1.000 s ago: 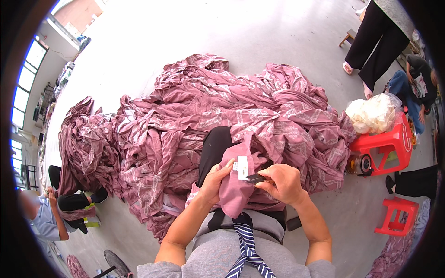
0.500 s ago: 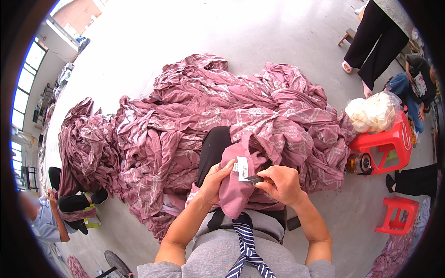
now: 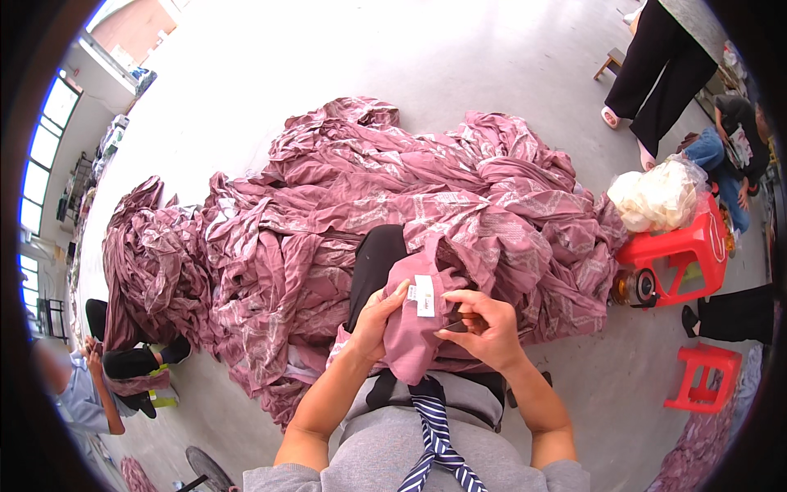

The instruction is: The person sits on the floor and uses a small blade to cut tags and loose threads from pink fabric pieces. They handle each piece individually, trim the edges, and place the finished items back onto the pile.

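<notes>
A mauve piece of cloth [image 3: 410,346] with a white sewn-on label [image 3: 425,295] lies across my lap. My left hand [image 3: 373,326] grips the cloth at the left of the label, thumb on top. My right hand [image 3: 489,330] is closed around small dark thread snips [image 3: 459,326], mostly hidden in the palm. Its thumb and forefinger are bent close to the label's right edge; whether they touch the cloth I cannot tell.
A big heap of mauve patterned cloth [image 3: 344,189] spreads in front of me. At right stand a red stool [image 3: 687,256] bearing a bag of pale stuff [image 3: 658,197], a glass jar [image 3: 635,287] and another red stool [image 3: 703,377]. Other people are at both sides.
My right hand has drawn slightly left and down, and the dark tips no longer lie over the label, which shows whole. The left hand keeps its hold.
</notes>
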`<state>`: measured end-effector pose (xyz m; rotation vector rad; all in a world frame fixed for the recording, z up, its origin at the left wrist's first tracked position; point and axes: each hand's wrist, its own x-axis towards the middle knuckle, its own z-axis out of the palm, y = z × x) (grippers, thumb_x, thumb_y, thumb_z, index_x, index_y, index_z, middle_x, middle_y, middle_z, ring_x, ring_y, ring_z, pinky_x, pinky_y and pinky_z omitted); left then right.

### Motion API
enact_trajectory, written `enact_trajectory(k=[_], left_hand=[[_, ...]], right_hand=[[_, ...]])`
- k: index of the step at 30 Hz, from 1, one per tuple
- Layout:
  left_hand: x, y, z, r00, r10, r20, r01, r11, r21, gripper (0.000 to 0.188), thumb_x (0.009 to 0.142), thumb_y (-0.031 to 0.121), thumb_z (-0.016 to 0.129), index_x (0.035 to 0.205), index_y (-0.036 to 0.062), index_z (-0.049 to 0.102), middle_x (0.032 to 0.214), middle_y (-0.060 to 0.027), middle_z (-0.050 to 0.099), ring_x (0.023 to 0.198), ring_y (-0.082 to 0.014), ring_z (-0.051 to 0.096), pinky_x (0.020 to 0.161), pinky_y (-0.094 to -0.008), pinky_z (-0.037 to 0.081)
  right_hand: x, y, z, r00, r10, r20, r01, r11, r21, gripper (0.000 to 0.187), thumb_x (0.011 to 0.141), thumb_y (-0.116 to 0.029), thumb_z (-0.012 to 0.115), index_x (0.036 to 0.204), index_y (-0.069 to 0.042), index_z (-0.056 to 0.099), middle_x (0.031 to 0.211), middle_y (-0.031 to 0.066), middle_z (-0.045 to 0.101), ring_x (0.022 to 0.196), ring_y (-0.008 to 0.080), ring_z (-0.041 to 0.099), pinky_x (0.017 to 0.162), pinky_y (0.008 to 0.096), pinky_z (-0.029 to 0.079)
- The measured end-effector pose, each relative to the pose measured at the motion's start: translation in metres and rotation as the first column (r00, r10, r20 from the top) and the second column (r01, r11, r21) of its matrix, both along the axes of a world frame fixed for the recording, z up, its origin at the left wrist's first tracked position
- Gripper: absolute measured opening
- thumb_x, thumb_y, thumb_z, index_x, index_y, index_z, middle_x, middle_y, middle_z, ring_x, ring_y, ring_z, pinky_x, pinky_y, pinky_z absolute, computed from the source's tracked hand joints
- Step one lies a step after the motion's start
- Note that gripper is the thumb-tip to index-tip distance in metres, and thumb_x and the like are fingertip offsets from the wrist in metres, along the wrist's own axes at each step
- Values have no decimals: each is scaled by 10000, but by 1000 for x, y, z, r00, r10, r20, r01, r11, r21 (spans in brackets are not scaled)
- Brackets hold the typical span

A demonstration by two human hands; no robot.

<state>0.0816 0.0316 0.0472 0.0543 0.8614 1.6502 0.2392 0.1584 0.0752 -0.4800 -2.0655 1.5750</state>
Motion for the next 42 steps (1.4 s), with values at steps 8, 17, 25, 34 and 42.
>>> enact_trajectory(k=[8, 17, 25, 34, 42], left_hand=[[-13, -2, -23, 983, 59, 176, -62, 998, 9, 317, 952, 172, 505, 1240, 39, 510, 1110, -93, 630, 964, -196, 639, 850, -345, 524], [-33, 31, -27, 981, 39, 190, -48, 998, 43, 417, 970, 326, 487, 1315, 93, 460, 1197, -49, 581, 1095, -168, 569, 878, -341, 497], [-6, -2, -3, 849, -235, -473, 161, 968, -192, 357, 887, 206, 658, 1195, 40, 591, 985, 25, 629, 800, -10, 542, 678, -165, 434], [-2, 8, 1, 941, -124, -315, 56, 975, -216, 217, 875, 279, 677, 776, 86, 656, 658, 67, 542, 543, 1, 426, 479, -159, 293], [6, 15, 9, 941, -73, -330, 4, 979, -206, 236, 860, 268, 697, 725, 86, 633, 654, 54, 544, 549, -8, 439, 478, -163, 302]], right_hand=[[14, 11, 9, 727, -352, -590, -186, 726, -662, 204, 939, -139, 568, 763, -81, 483, 608, -5, 474, 470, 58, 326, 445, 213, 264], [-33, 3, -23, 993, -38, 109, 86, 874, -477, 193, 860, -86, 668, 1010, 21, 613, 785, -29, 613, 638, -4, 456, 528, 167, 357], [-42, 25, -44, 992, -124, -32, 50, 608, -792, 121, 888, -93, 638, 977, -15, 614, 770, -49, 590, 631, 7, 515, 525, 167, 398], [-15, 25, -13, 957, -276, 90, 220, 892, 396, 277, 815, -197, 696, 994, -38, 557, 730, 77, 592, 601, 165, 585, 565, 279, 465], [10, 5, 29, 988, -39, 146, -70, 738, 671, 318, 726, -192, 751, 961, -63, 579, 699, 38, 556, 591, 212, 562, 534, 335, 438]])
